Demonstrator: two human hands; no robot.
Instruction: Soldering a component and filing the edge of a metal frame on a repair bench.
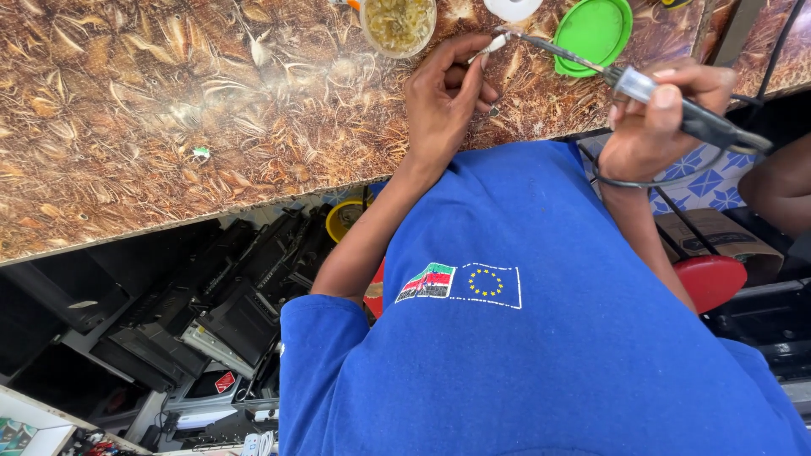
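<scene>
Brown leaf-patterned table (169, 110), green lid (593, 32), blue shirt (541, 355), red stool (711, 280)

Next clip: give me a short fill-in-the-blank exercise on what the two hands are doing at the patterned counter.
1. The right hand holds a soldering iron whose cord is ____ in colour.
2. The left hand pinches a small white part against the iron's ____.
3. The round lid lying on the counter is ____.
4. The person's shirt is ____.

Missing words: black; tip; green; blue
</scene>
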